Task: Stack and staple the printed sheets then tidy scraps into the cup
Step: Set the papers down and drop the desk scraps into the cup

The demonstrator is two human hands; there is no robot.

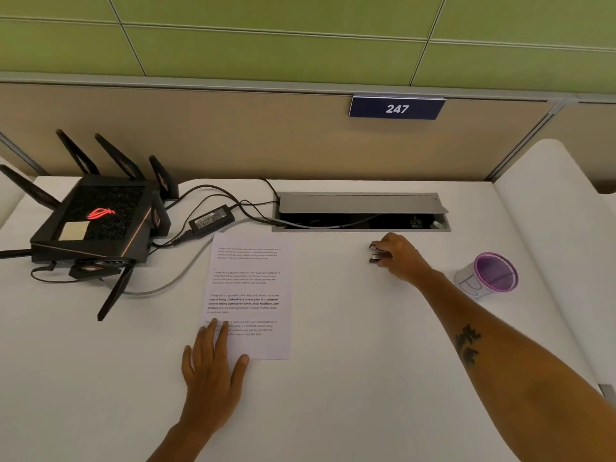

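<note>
Seemingly mid-way to stapling, the left hand (213, 365) lies flat and open, pinning the printed sheets (250, 295) at mid-desk, while the right hand (398, 256) closes around the stapler (376, 253) near the desk's far edge, left of the purple cup (490, 275); next, carry it to a sheet corner.

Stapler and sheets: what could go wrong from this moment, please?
1. The left hand pins only the near corner of the sheets, so the far end could shift before stapling.
2. The right hand closes on the stapler; its forearm lies near the cup and might tip it.
3. A cable passes beside the sheets and could snag them.
</note>
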